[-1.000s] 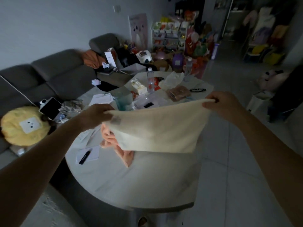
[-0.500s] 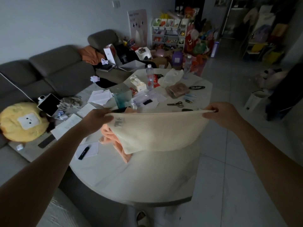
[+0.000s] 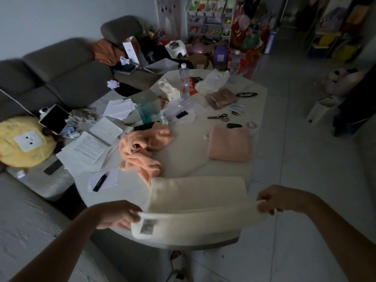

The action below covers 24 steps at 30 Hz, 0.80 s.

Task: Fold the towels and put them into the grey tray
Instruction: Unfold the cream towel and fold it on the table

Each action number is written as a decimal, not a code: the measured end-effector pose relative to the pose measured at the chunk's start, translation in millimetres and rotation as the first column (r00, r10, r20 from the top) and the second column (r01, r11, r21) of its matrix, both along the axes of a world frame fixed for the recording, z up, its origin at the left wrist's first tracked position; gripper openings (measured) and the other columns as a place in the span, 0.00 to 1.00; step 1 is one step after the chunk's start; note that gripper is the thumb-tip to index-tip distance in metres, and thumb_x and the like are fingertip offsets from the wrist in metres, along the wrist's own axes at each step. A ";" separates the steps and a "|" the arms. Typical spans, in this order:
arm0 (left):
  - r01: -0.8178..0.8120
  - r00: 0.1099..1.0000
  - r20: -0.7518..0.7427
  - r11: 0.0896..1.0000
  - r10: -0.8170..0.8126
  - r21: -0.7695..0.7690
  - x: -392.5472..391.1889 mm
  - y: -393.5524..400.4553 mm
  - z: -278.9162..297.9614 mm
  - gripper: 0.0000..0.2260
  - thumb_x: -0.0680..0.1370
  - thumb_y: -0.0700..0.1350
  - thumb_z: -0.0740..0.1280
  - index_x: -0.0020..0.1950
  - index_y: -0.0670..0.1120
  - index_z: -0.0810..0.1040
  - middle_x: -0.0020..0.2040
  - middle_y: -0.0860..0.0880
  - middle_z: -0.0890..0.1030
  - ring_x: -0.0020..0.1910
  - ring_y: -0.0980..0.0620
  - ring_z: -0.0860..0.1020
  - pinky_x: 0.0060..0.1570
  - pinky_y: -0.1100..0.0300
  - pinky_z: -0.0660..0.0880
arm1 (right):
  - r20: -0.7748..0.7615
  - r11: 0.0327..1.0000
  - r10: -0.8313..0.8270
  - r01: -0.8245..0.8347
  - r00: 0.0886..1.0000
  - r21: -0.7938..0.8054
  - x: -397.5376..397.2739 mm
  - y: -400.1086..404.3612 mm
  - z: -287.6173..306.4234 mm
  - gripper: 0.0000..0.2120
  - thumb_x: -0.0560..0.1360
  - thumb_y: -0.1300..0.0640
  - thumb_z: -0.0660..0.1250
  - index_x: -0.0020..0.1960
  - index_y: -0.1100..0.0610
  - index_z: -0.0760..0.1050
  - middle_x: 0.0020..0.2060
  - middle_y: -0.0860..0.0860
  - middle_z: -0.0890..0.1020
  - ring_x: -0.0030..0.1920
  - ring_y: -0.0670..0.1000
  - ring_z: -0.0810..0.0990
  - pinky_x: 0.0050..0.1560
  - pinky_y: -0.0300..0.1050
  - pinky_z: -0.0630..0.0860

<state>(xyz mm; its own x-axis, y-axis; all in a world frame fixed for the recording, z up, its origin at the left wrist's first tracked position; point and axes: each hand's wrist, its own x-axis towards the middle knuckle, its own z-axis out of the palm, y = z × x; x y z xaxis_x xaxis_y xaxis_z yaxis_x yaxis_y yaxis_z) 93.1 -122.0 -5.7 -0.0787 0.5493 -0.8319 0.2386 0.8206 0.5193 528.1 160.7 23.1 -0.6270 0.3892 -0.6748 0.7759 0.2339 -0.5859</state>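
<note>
Down at the near edge of the table [image 3: 114, 202], both arms reach forward with the hands spread wide apart. Left hand [image 3: 117, 214] pinches one corner of the cream towel [image 3: 195, 204], fingers curled under the edge, thumb on top. Right hand [image 3: 273, 199] pinches the opposite corner, knuckles up, wrist bent a bit inward. So the towel is stretched between the two, the held edge nearest the body, hanging a little over the table rim, with the far half lying flat on the tabletop. A small tag [image 3: 148, 226] shows on the near flap, just right of the left hand.

Just past the left hand, touching the towel's far corner, sits a crumpled peach towel [image 3: 142, 147]. Ahead of the right hand, apart from the cream one, a second peach towel [image 3: 229, 144] lies folded flat. Left of the left hand there's a pen [image 3: 100, 182] on a note, then loose papers [image 3: 89, 148]. Farther out beyond the right hand: scissors [image 3: 218, 117]. Way out front, a bottle [image 3: 184, 81]. Off to the far left, a yellow plush [image 3: 22, 142] on the sofa [image 3: 67, 76]. Can't make out a grey tray anywhere for sure.
</note>
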 end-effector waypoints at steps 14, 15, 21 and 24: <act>-0.421 0.771 -0.221 0.739 0.597 0.526 8.1 106.9 -88.4 0.06 0.80 0.47 0.66 0.47 0.48 0.80 0.42 0.45 0.84 0.42 0.44 0.80 0.41 0.54 0.75 | -0.227 0.755 -0.496 0.546 0.838 0.363 -73.2 52.4 -105.3 0.05 0.72 0.50 0.67 0.43 0.51 0.78 0.38 0.50 0.82 0.41 0.54 0.80 0.38 0.43 0.70; -0.429 0.750 -0.244 0.733 0.614 0.527 5.8 112.4 -99.0 0.05 0.80 0.48 0.67 0.48 0.49 0.80 0.43 0.47 0.84 0.41 0.46 0.80 0.40 0.55 0.74 | -0.228 0.730 -0.524 0.571 0.821 0.376 -80.9 55.6 -115.4 0.05 0.73 0.52 0.68 0.46 0.53 0.79 0.39 0.52 0.82 0.42 0.55 0.80 0.40 0.43 0.70; -0.434 0.654 -0.348 0.710 0.671 0.554 11.3 107.2 -129.3 0.08 0.77 0.51 0.71 0.54 0.54 0.77 0.42 0.56 0.82 0.38 0.55 0.81 0.30 0.60 0.73 | -0.195 0.523 -0.752 0.751 0.629 0.404 -105.1 37.9 -145.7 0.22 0.74 0.57 0.68 0.67 0.59 0.71 0.60 0.62 0.76 0.58 0.62 0.76 0.54 0.52 0.74; -0.422 0.644 -0.345 0.693 0.683 0.584 20.3 101.5 -128.3 0.12 0.77 0.51 0.71 0.58 0.55 0.75 0.44 0.56 0.82 0.39 0.57 0.81 0.30 0.64 0.73 | -0.248 0.501 -0.648 0.648 0.720 0.573 -114.5 3.5 -143.1 0.32 0.74 0.57 0.69 0.75 0.59 0.62 0.72 0.62 0.66 0.71 0.64 0.66 0.68 0.60 0.65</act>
